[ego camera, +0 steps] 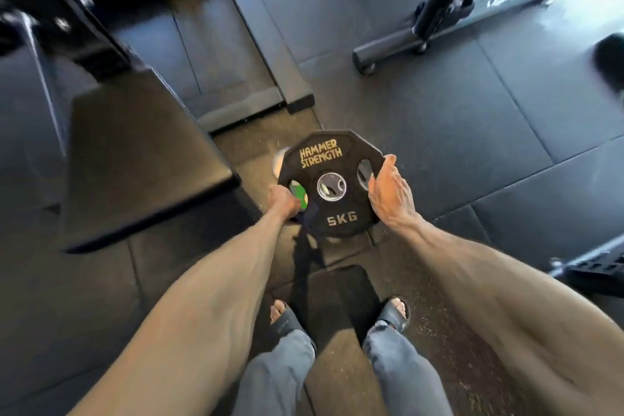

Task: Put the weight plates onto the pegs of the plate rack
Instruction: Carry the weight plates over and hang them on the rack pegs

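**5 kg plate carried in both hands above the gym floor**

A black weight plate is held in the air in front of the person, its face turned up towards the camera. It has many straight sides and reads "HAMMER STRENGTH" in gold at the top and "5KG" at the bottom. A metal-ringed hole sits in its middle, with a grip slot on either side.

The left hand is clamped on the plate's left side, its fingers curled through the left slot. Something green shows through that opening. The right hand clasps the right edge, the thumb along the rim and the fingertips at the right slot. Both forearms reach forward and are bare.

Below lies a floor of dark rubber tiles. The person's feet stand on it in dark slides, under blue jeans. A large black pad lies to the left, near the plate but apart from it. The foot of a dark steel frame rests on the floor at upper right, well apart from the plate
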